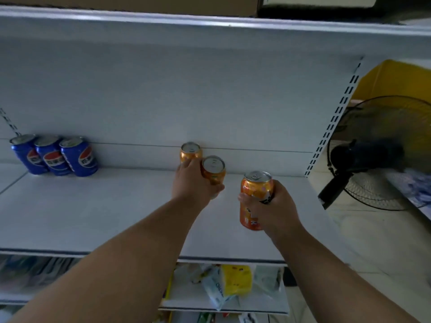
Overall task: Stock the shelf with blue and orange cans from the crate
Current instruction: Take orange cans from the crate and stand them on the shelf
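Three blue cans (56, 156) stand in a row at the back left of the white shelf (93, 206). One orange can (190, 151) stands against the back panel near the middle. My left hand (193, 183) grips a second orange can (213, 170) just in front of and right of it, upright on or just above the shelf. My right hand (272, 206) holds a third orange can (255, 199) upright above the shelf, further right and nearer to me. The crate is out of view.
A black floor fan (373, 157) stands right of the shelf's slotted upright (331, 122), with a yellow box (396, 82) behind it. Packaged goods (231, 283) lie on the lower shelf. Another shelf board (210, 22) runs overhead.
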`<state>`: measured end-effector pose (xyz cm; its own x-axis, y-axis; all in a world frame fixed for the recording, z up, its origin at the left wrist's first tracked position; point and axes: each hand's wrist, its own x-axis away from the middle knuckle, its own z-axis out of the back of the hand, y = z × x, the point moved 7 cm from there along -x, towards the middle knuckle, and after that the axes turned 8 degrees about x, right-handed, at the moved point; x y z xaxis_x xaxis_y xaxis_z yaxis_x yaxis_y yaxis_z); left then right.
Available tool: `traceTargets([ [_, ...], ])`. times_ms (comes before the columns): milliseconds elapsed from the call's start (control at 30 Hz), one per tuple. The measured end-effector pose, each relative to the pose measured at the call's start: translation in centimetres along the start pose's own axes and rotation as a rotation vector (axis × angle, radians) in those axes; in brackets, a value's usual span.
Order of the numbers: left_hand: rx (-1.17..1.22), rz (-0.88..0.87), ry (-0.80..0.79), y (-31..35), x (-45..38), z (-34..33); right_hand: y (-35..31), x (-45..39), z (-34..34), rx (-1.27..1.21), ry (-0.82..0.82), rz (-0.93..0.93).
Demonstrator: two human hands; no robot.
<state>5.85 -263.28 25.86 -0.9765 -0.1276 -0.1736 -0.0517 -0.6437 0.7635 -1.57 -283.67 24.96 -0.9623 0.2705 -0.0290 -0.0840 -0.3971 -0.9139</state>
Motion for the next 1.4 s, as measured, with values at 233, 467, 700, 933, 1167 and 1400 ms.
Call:
traceTargets([
  [233, -0.067, -0.061, 0.012, 0.9, -2.8, -2.9, 0.8, -3.8, -0.7, 0.001, -0.028, 0.039],
  [467, 0.003, 0.058, 0.134, -0.6, -2.8, -3.2, 1.3, -4.8, -1.4, 0.029, -0.049, 0.038],
  [700, 0.075, 0.289, 0.174, -4.4, -0.9, -5.5, 3.4, -5.4, -1.8, 0.092, -0.011, 0.027],
  [933, 0.021, 0.275, 0.159, -4.6, -2.2, -6.0, 3.7, -6.3, -2.2, 0.119, 0.012, 0.036],
  [1167, -0.071, 0.197, 0.037, -5.3, -2.1, -6.4, 3.3, -7.1, -2.9, 0.139, 0.021, 0.067],
  [1400, -0.416, -0.135, -0.338, -4.5, 2.9, -7.3, 1.9, -9.4, -4.4, 0.153, 0.022, 0.099],
])
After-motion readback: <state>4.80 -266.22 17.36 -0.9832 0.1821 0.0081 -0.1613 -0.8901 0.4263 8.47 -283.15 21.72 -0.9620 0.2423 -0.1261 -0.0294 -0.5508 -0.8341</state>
